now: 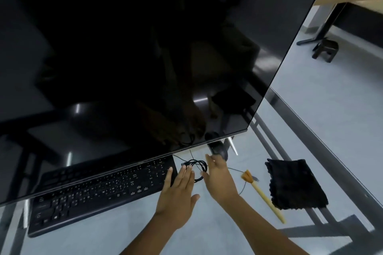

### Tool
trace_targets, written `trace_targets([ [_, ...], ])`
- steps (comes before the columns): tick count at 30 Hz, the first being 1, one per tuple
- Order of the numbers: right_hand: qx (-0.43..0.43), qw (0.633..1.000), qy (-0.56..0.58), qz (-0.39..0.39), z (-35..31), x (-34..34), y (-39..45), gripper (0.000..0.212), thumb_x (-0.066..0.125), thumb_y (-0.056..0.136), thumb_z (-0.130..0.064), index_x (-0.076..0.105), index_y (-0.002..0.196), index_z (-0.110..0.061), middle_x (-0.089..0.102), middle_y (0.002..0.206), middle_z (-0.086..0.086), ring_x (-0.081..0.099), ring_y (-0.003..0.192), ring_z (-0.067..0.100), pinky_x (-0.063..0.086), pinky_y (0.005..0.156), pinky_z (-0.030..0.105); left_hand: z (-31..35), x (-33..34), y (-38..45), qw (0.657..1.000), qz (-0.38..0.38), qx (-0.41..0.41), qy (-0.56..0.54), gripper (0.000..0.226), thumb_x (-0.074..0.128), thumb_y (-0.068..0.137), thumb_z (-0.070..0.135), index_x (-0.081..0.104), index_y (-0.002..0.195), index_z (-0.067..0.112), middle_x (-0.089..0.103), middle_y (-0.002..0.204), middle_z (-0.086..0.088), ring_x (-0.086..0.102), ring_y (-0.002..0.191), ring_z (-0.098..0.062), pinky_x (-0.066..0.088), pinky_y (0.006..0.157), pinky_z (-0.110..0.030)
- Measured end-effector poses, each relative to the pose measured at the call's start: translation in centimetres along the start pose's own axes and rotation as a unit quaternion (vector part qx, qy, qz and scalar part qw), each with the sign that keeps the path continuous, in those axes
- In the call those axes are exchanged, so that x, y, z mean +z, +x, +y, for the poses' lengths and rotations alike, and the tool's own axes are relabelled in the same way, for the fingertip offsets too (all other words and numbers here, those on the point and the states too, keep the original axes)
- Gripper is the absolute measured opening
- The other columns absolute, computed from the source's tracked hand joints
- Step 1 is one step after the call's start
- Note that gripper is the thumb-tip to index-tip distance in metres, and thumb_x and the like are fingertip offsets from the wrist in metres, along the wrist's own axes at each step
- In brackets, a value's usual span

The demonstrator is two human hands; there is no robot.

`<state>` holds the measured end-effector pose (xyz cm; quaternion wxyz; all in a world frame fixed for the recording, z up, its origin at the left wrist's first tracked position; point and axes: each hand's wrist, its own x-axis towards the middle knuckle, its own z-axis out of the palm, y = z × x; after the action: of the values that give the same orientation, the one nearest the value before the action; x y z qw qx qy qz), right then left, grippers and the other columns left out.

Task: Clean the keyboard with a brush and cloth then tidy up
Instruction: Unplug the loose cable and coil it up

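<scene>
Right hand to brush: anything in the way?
Nothing solid. The right hand hovers open over the coiled cable beside the keyboard; the brush lies to its right on the glass table, with only a thin cable strand crossing between. The black cloth lies beyond the brush.

The keyboard (pixel 99 188) is lying on the worktop (pixel 207 234), partly under the lower edge of the monitor (pixel 145 58), which is standing behind it at 12 o'clock. A coiled cable (pixel 196 168) is lying just beside the keyboard at its 3 o'clock. The brush (pixel 262 195) is lying further toward 3 o'clock, and the cloth (pixel 295 184) is sitting just beside the brush, near the worktop's edge. The mouse (pixel 217 150) is sitting behind the cable, at 12 o'clock from it.
</scene>
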<state>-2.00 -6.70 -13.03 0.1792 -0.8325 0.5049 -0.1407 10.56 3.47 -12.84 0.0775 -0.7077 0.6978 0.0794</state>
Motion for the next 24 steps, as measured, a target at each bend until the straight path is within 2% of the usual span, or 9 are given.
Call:
trace_targets([
  [3,-0.147,0.985,-0.069,0.052,0.1,0.7,-1.9,0.059,0.078,0.072,-0.008,0.057,0.127,-0.002,0.061,0.126,0.015,0.062,0.110,0.028,0.052,0.093,0.034,0.2,0.5,0.3,1.000,0.012,-0.006,0.020,0.069,-0.002,0.093,0.050,0.002,0.148,0.008,-0.002,0.157,-0.009,-0.002,0.148,-0.025,-0.013,0.113,-0.055],
  [5,-0.194,0.976,-0.089,0.030,0.2,1.6,-3.3,0.059,0.075,0.073,-0.010,0.058,0.129,-0.004,0.059,0.132,0.015,0.058,0.121,0.028,0.048,0.101,0.038,0.0,0.4,0.8,1.000,0.003,-0.021,-0.003,0.068,0.010,0.095,0.046,0.025,0.148,0.006,0.023,0.157,-0.012,0.019,0.146,-0.026,-0.004,0.116,-0.053],
  [7,-0.206,0.970,-0.130,0.014,0.6,2.5,-4.2,0.048,0.062,0.082,-0.018,0.059,0.128,-0.004,0.057,0.136,0.015,0.054,0.127,0.027,0.046,0.102,0.042,-0.2,0.5,1.1,0.999,0.010,-0.020,-0.029,0.065,0.023,0.092,0.042,0.045,0.140,0.004,0.042,0.148,-0.013,0.036,0.140,-0.028,0.009,0.115,-0.053],
  [10,-0.188,0.969,-0.159,-0.009,1.0,3.0,-3.9,0.051,0.025,0.098,-0.027,0.056,0.132,-0.005,0.053,0.140,0.015,0.049,0.131,0.027,0.045,0.103,0.045,-0.5,0.3,1.2,0.999,0.020,-0.020,-0.039,0.065,0.029,0.090,0.040,0.045,0.140,0.002,0.041,0.149,-0.015,0.036,0.140,-0.030,0.019,0.111,-0.054],
  [16,-0.182,0.970,-0.160,-0.033,0.4,3.4,-0.9,0.049,0.041,0.093,-0.029,0.053,0.136,-0.006,0.049,0.143,0.013,0.045,0.134,0.027,0.039,0.107,0.044,-0.8,0.4,2.4,0.997,0.033,-0.046,-0.055,0.063,0.027,0.092,0.038,0.044,0.140,0.002,0.038,0.150,-0.015,0.035,0.140,-0.028,0.021,0.111,-0.053],
  [17,-0.184,0.969,-0.159,-0.036,0.2,3.2,-0.3,0.048,0.052,0.092,-0.029,0.053,0.135,-0.007,0.050,0.143,0.013,0.045,0.134,0.027,0.038,0.107,0.044,-0.9,0.2,2.6,0.996,0.030,-0.055,-0.057,0.062,0.026,0.094,0.038,0.037,0.143,0.003,0.031,0.153,-0.015,0.031,0.142,-0.027,0.018,0.113,-0.052],
  [20,-0.180,0.970,-0.160,-0.045,-0.1,3.0,0.8,0.053,0.067,0.087,-0.028,0.055,0.134,-0.008,0.052,0.142,0.012,0.045,0.135,0.026,0.033,0.108,0.044,-1.2,0.0,3.4,0.998,0.027,-0.058,-0.010,0.062,0.015,0.103,0.042,-0.010,0.148,0.008,-0.020,0.152,-0.008,-0.010,0.148,-0.023,-0.005,0.119,-0.049],
  [22,-0.177,0.969,-0.163,-0.048,0.0,3.2,0.9,0.053,0.066,0.088,-0.027,0.053,0.136,-0.008,0.050,0.143,0.011,0.043,0.136,0.026,0.031,0.108,0.045,-1.3,-0.4,3.5,0.998,0.010,-0.061,0.002,0.064,0.012,0.102,0.045,-0.018,0.146,0.010,-0.026,0.152,-0.005,-0.017,0.147,-0.022,-0.009,0.118,-0.049],
  [24,-0.182,0.968,-0.167,-0.048,0.3,3.2,0.8,0.054,0.066,0.088,-0.027,0.052,0.137,-0.009,0.049,0.145,0.011,0.042,0.136,0.025,0.032,0.108,0.046,-1.5,-0.1,3.3,0.998,0.007,-0.060,0.012,0.062,0.006,0.101,0.047,-0.020,0.143,0.010,-0.019,0.158,-0.007,-0.017,0.147,-0.022,-0.009,0.118,-0.049],
])
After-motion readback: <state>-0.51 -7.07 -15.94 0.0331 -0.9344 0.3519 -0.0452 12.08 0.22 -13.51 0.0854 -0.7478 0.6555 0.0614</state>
